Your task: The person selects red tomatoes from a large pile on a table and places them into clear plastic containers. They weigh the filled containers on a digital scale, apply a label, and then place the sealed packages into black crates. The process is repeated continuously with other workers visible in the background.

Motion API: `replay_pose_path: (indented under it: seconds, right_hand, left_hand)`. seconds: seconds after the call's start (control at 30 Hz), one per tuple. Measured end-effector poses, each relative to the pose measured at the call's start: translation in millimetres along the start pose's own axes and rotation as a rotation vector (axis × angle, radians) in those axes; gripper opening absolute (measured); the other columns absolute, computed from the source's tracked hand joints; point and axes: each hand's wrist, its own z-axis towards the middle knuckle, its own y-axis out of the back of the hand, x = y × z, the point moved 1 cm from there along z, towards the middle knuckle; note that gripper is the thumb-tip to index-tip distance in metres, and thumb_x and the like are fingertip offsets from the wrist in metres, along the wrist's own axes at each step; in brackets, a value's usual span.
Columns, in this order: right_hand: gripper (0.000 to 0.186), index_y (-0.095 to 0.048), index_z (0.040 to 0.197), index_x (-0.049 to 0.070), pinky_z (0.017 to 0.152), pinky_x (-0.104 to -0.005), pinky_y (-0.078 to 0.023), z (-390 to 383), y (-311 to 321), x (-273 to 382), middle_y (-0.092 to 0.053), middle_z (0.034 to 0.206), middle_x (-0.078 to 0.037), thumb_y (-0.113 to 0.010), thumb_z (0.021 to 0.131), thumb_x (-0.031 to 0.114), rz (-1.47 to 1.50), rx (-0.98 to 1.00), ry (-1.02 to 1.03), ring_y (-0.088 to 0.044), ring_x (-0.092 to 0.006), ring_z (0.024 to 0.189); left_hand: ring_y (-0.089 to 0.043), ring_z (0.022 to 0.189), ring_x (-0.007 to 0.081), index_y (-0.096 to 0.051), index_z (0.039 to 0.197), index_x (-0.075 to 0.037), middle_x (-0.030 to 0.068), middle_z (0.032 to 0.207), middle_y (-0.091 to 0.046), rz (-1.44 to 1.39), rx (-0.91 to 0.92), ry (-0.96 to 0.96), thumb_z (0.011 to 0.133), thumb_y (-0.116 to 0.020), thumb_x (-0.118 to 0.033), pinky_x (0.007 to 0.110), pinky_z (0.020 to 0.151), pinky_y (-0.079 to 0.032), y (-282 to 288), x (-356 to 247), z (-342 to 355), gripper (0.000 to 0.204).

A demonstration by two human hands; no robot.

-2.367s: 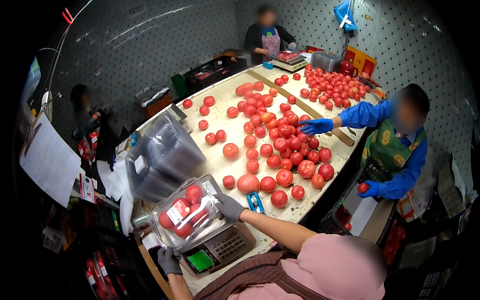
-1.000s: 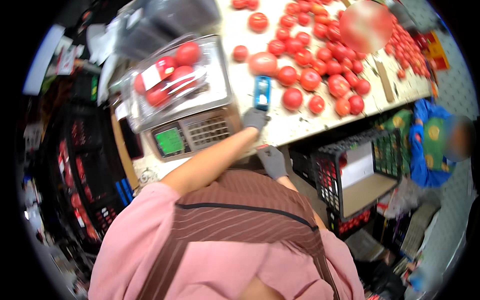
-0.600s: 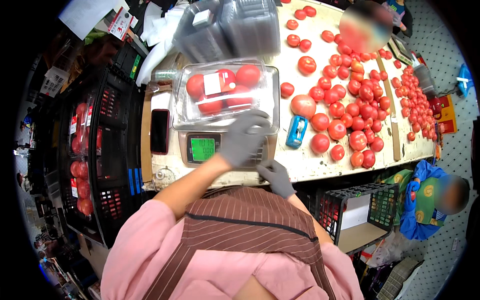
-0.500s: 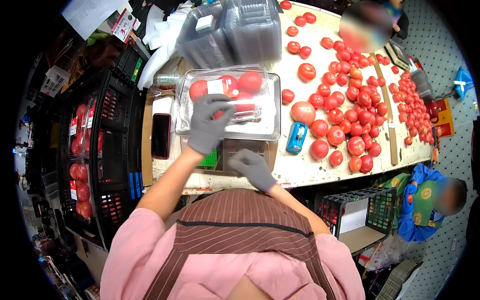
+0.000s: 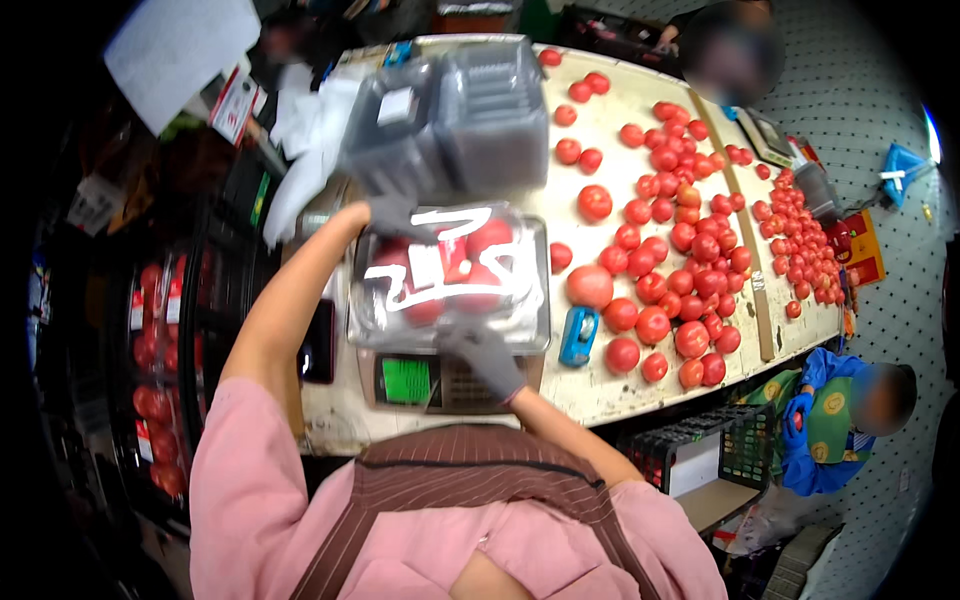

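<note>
**Observation: two-handed contact, near and far edges**

Largest item: a worn, off-white tabletop (image 5: pixel 620 100), spanning the middle of the head view. At its far right-hand corner of the near edge stands a co-worker (image 5: pixel 812 435) in blue sleeves and a green apron. Left of the table, black plastic crates (image 5: pixel 215 290) hold packed tomatoes. Beyond the work area rise two adjoining stacks of clear plastic containers (image 5: pixel 495 120).

Next in size: a brown-bodied weighing scale (image 5: pixel 440 400) with a metal pan and a lit green display. On the pan rests a clear, rectangular plastic box (image 5: pixel 445 275) containing red tomatoes; strong glare crosses its top.

Hands: the grey-gloved left hand (image 5: pixel 400 218) lies at the box's far left corner, blurred; whether it grasps or merely presses cannot be told. The grey-gloved right hand (image 5: pixel 480 360) has its fingers at the box's near edge, above the keypad; its grip likewise cannot be determined.

Smaller items: a dark, flat phone (image 5: pixel 319 342) left of the scale; a blue tape dispenser (image 5: pixel 579 336) to its right. Round, red loose tomatoes (image 5: pixel 692 338) spread beyond the dispenser. Smallest noted: a white paper label (image 5: pixel 427 265) on the box.
</note>
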Motion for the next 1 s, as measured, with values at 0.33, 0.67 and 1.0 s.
replay_pose_path:
  seconds: [0.33, 0.67, 1.0]
  right_hand:
    - [0.010, -0.052, 0.075, 0.004, 0.075, -0.0285, -0.047, -37, 59, 105, -0.064, 0.088, -0.012, -0.060, 0.081, 0.005, 0.513, 0.236, 0.291, -0.060, -0.0171, 0.084]
    - [0.011, -0.052, 0.079, 0.003, 0.055, -0.0231, -0.040, -74, 83, 167, -0.055, 0.073, -0.005, -0.058, 0.083, 0.011, 0.531, 0.495, 0.231, -0.051, -0.0107, 0.062]
    - [0.015, -0.059, 0.094, 0.002, 0.059, -0.0264, -0.050, -57, 24, 101, -0.060, 0.085, -0.003, -0.063, 0.083, 0.012, 0.290, 0.104, 0.172, -0.057, -0.0100, 0.068]
  left_hand:
    - [-0.055, 0.114, 0.0231, -0.040, 0.138, -0.004, 0.0112, 0.127, -0.055, -1.400, 0.273, -0.301, 0.076, -0.072, -0.018, 0.039, 0.097, -0.046, -47, -69, -106, 0.071]
    - [-0.062, 0.104, 0.0281, -0.049, 0.127, 0.000, 0.0155, 0.117, -0.061, -2.216, -0.046, -0.735, 0.082, -0.064, -0.019, 0.044, 0.095, -0.048, -147, -123, -142, 0.051]
    - [-0.062, 0.104, 0.0248, -0.053, 0.123, 0.000, 0.0137, 0.114, -0.064, -2.268, 0.064, -0.868, 0.084, -0.062, -0.020, 0.041, 0.097, -0.045, -179, -135, -169, 0.044]
